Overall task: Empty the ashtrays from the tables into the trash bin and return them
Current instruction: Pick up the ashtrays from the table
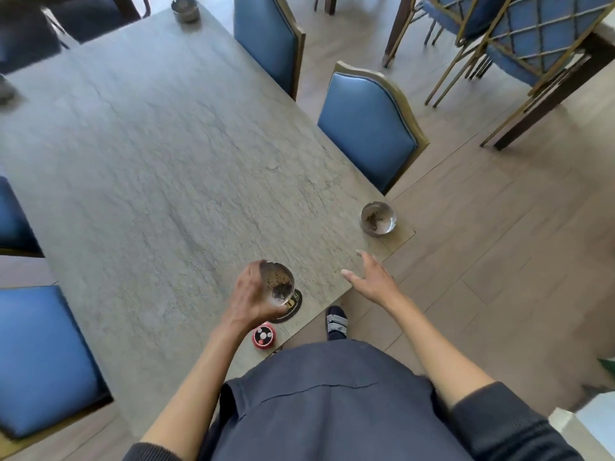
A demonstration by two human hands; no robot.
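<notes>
Ashtray [277,283] gripped in left hand [248,297], right hand [367,277] spread empty, second ashtray [378,218] near corner

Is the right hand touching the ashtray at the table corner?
Apart. The head view shows bare table between the right hand and the corner ashtray.

The left hand [250,294] is holding one ashtray [277,283] above the near edge of the table [159,168], over a coaster [289,307], with a round call button [263,335] lying nearer the person. A second ashtray [378,218] is sitting at the table's right corner, beyond the right hand [369,277]. A third ashtray [185,9] is resting at the far end. Two chairs [367,128] are standing along the right side.
</notes>
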